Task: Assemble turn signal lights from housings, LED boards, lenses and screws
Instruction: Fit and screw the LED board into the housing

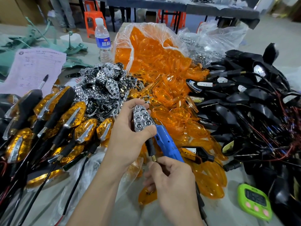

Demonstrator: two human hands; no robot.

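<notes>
My left hand (128, 134) grips a turn signal housing with a chrome reflector (142, 118) seated face-up in it; its black stem (150, 146) with a brass threaded end points down toward my right hand. My right hand (171, 178) sits just below, fingers curled by the brass end, with an orange lens (147, 195) under it. A blue electric screwdriver (168, 146) lies on the table behind the housing. Loose orange lenses (164, 88) spill from a clear bag. Chrome reflectors (105, 82) are heaped in the middle. Black wired housings (247, 101) are piled at the right.
Finished amber signal lights (48, 121) lie in rows at the left with their wires trailing toward me. A water bottle (103, 41) and a pink form with a pen (35, 69) sit behind them. A green timer (254, 202) stands at the front right.
</notes>
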